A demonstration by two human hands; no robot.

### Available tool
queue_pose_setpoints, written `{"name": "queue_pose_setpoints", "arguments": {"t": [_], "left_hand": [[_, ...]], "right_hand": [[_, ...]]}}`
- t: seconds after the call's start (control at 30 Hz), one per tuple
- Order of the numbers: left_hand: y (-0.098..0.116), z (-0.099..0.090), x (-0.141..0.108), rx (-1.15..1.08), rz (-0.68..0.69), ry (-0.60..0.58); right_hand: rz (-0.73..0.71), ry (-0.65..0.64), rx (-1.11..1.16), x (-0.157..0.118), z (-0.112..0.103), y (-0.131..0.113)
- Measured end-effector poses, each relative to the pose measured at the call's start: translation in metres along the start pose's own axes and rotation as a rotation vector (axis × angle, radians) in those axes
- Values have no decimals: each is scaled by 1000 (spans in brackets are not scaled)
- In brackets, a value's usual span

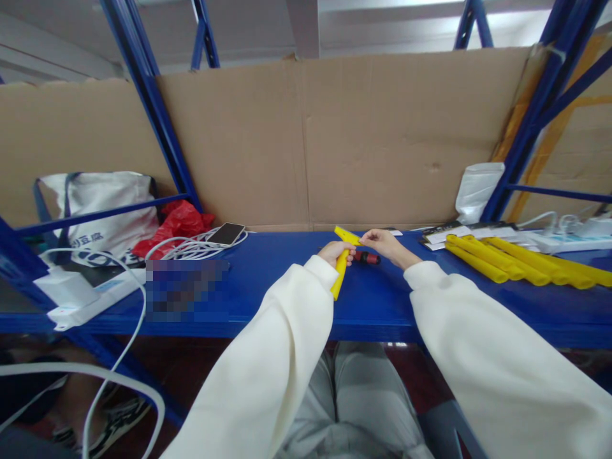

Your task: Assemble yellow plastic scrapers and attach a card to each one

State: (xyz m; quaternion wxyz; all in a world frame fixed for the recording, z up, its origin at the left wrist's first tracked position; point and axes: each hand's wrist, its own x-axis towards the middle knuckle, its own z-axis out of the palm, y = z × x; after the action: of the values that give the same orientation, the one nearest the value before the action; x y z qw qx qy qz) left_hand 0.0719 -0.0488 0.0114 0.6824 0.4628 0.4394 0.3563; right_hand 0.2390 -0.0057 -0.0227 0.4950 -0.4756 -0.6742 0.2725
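Note:
Above the blue shelf top, my left hand (337,252) is closed round a bright yellow piece (340,275). One length of it points down toward the shelf's front edge, and a flatter end rises to the upper left of my fingers. My right hand (382,245) is beside it, with fingertips pinched together at the yellow piece's right side; whatever is between them is too small to make out. Just below and between my hands lies a red and black handle (367,257), perhaps a screwdriver's, partly hidden by my left hand.
Several yellow tubes (519,262) lie at the right, near a white power strip (574,241). On the left are a phone (227,234), coiled white cable, a red plastic bag (174,226), a cloth bag (112,204) and another power strip (100,299). Cardboard (373,140) walls the back.

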Motion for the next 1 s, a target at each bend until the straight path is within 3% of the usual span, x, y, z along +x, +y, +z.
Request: {"name": "queue_pose_setpoints", "arguments": {"t": [0.4,0.67,0.87,1.0], "left_hand": [[0,1,0,-17,12,1],[2,3,-3,-34,46,-19],[2,2,-4,-54,53,-57],[1,1,-2,-63,60,-80]], "right_hand": [[-3,-23,-4,-1,2,-2],[85,166,11,-1,6,-3],[214,22,276,-6,7,-11],[242,7,428,-8,5,-12]]}}
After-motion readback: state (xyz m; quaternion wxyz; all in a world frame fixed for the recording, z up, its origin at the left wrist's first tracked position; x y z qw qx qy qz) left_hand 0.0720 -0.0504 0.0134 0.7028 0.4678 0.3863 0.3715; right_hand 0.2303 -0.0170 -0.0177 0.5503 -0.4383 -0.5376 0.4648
